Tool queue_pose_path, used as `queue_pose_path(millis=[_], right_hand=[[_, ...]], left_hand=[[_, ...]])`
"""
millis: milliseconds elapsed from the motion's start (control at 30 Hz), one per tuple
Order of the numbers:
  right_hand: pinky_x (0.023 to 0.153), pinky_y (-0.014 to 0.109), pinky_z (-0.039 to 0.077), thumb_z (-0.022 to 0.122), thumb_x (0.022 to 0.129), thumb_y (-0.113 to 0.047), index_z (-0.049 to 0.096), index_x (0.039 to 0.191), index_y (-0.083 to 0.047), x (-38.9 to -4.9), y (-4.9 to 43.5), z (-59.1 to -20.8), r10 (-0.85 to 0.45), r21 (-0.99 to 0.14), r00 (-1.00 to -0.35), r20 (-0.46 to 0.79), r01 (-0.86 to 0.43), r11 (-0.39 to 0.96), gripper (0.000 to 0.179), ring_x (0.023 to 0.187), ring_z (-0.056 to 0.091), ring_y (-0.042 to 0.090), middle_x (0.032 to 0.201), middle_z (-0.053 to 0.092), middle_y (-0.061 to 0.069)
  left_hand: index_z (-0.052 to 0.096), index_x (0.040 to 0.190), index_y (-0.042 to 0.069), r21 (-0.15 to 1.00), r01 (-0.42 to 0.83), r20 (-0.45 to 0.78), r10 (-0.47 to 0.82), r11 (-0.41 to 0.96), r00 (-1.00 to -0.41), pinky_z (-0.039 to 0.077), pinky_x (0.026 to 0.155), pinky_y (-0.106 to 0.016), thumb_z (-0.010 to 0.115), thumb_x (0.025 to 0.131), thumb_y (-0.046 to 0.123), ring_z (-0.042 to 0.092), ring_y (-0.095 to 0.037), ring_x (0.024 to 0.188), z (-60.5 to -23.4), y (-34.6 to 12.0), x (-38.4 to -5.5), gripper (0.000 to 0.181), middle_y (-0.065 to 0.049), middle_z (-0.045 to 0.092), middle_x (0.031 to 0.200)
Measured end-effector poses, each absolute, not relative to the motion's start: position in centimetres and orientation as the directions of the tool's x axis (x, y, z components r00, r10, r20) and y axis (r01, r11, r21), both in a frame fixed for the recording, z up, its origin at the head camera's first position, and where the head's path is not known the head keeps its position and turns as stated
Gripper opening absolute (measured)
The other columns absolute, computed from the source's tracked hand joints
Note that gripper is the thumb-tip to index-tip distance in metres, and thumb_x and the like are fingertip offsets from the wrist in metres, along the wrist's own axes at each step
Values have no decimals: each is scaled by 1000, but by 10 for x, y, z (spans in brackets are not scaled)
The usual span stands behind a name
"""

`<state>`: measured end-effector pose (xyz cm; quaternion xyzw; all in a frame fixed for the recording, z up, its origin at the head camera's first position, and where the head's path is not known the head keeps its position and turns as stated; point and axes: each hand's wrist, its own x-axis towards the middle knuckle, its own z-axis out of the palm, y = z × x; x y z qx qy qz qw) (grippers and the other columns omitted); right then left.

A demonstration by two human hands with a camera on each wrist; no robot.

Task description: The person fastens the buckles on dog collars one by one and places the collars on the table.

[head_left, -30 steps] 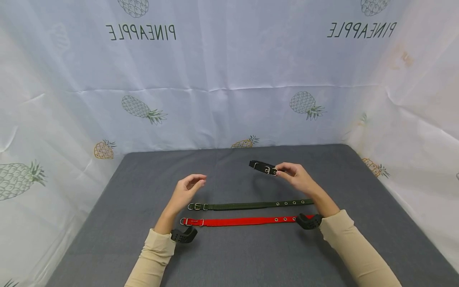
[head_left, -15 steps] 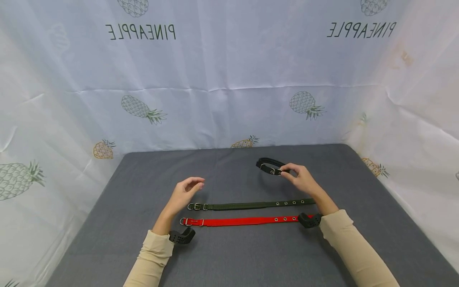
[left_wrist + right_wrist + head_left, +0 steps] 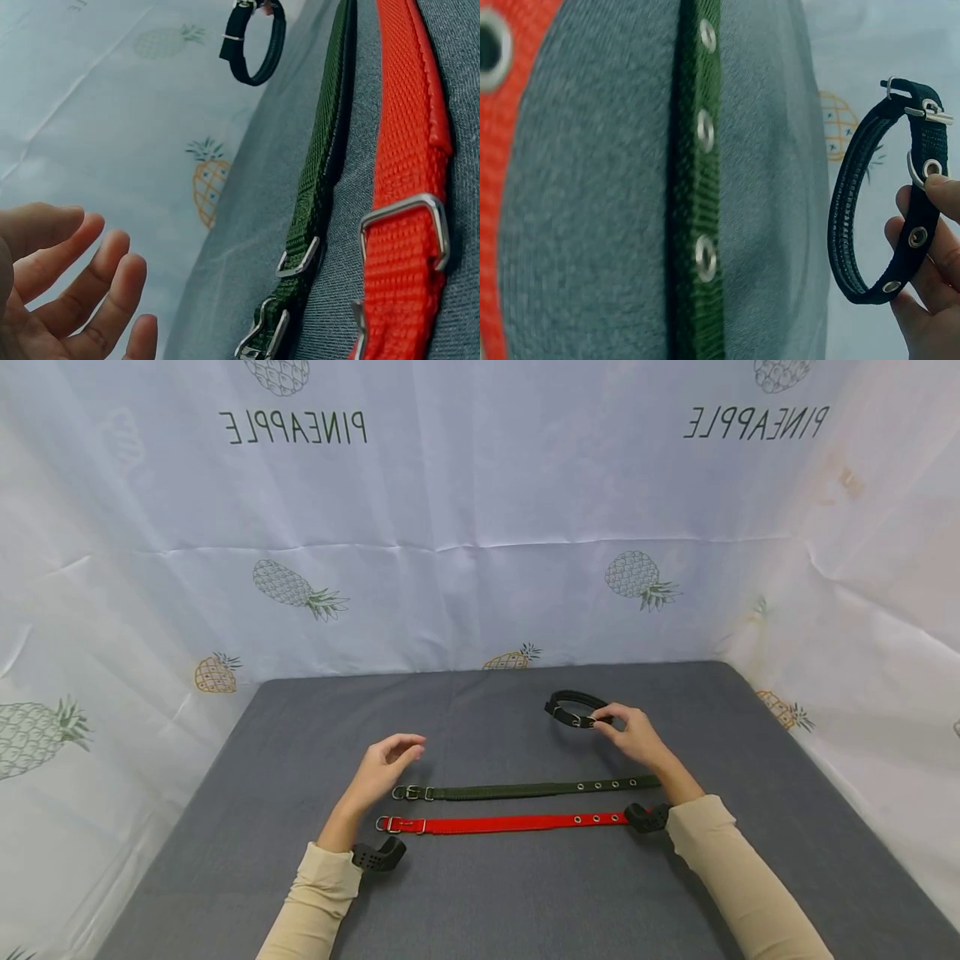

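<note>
A black collar [image 3: 572, 720], buckled into a loop, hangs above the far part of the table. My right hand [image 3: 632, 735] pinches it near its buckle between thumb and fingers; the right wrist view shows the metal eyelets and D-ring of the collar [image 3: 840, 217] close to the thumb. My left hand [image 3: 381, 770] hovers with loosely bent fingers and holds nothing, just left of the green collar's buckle end. The green collar [image 3: 495, 792] lies stretched out straight on the table. Nearer to me and parallel to it lies a red collar [image 3: 495, 824], its right end hidden behind the right wrist camera.
The grey table [image 3: 480, 893] has a white curtain [image 3: 465, 602] with pineapple prints behind it and along both sides. A black wrist camera [image 3: 379, 855] sits under the left wrist, and another wrist camera [image 3: 647, 817] under the right.
My right hand has shifted slightly right with the black collar, which has turned so that its loop now shows open. My left hand has sunk slightly. The green and red collars have stayed put.
</note>
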<state>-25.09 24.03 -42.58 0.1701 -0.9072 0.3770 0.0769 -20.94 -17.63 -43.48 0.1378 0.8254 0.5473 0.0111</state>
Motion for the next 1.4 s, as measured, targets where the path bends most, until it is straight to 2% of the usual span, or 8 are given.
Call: queue_pose_path(millis=[233, 533, 667, 800, 867, 1033, 1233, 1400], right_hand=[[99, 63, 43, 62, 91, -2, 67, 105, 5, -255, 242, -432, -238, -644, -926, 292, -374, 667, 16, 110, 58, 47, 108, 66, 26], [89, 59, 49, 61, 92, -5, 67, 104, 4, -257, 241, -433, -248, -608, -921, 300, -385, 694, 16, 104, 61, 45, 106, 67, 25], [77, 48, 53, 62, 92, -5, 68, 104, 4, -257, 240, -434, -257, -596, -923, 287, -382, 706, 16, 100, 62, 42, 106, 67, 24], [72, 42, 52, 63, 91, -5, 69, 103, 3, -259, 240, -437, -267, -574, -923, 276, -382, 724, 16, 97, 63, 40, 105, 67, 23], [74, 45, 53, 64, 90, -4, 69, 103, 3, -260, 241, -439, -272, -566, -922, 276, -385, 729, 16, 97, 63, 40, 104, 68, 23], [72, 45, 54, 65, 88, -3, 71, 102, 3, -262, 241, -440, -290, -548, -917, 273, -396, 737, 16, 95, 63, 39, 102, 68, 22], [81, 51, 52, 67, 87, -3, 72, 99, 3, -262, 239, -441, -295, -535, -918, 263, -394, 748, 14, 93, 63, 39, 98, 70, 22], [81, 51, 52, 68, 86, -3, 72, 97, 4, -261, 238, -440, -300, -539, -923, 241, -384, 750, 13, 92, 63, 39, 97, 70, 22]], left_hand=[[60, 124, -4, 902, 208, 125, 233, 377, -964, 53, 89, -45, 55, 99, 21, 62, -36, 102, -437, -178, -209, 35, -27, 63, 118], [61, 122, -4, 899, 219, 137, 231, 379, -963, 54, 87, -41, 55, 99, 19, 63, -33, 98, -437, -178, -209, 34, -27, 64, 115], [61, 122, -4, 897, 224, 143, 230, 381, -963, 54, 86, -39, 55, 99, 19, 63, -31, 97, -437, -178, -209, 33, -27, 65, 114], [61, 122, -5, 894, 221, 140, 225, 389, -964, 55, 85, -39, 55, 99, 18, 63, -32, 97, -437, -177, -209, 33, -27, 65, 114], [60, 122, -5, 892, 227, 144, 231, 392, -962, 55, 85, -38, 55, 99, 18, 64, -32, 97, -438, -176, -209, 33, -27, 65, 114], [60, 121, -6, 893, 237, 147, 250, 382, -957, 55, 87, -40, 55, 98, 16, 64, -30, 96, -440, -175, -208, 33, -27, 65, 114], [60, 121, -7, 893, 245, 153, 258, 376, -954, 55, 86, -38, 55, 98, 16, 64, -29, 96, -442, -174, -209, 33, -28, 64, 114], [61, 121, -6, 893, 240, 146, 258, 382, -955, 55, 85, -36, 56, 98, 17, 64, -30, 95, -442, -173, -209, 33, -27, 65, 113]])
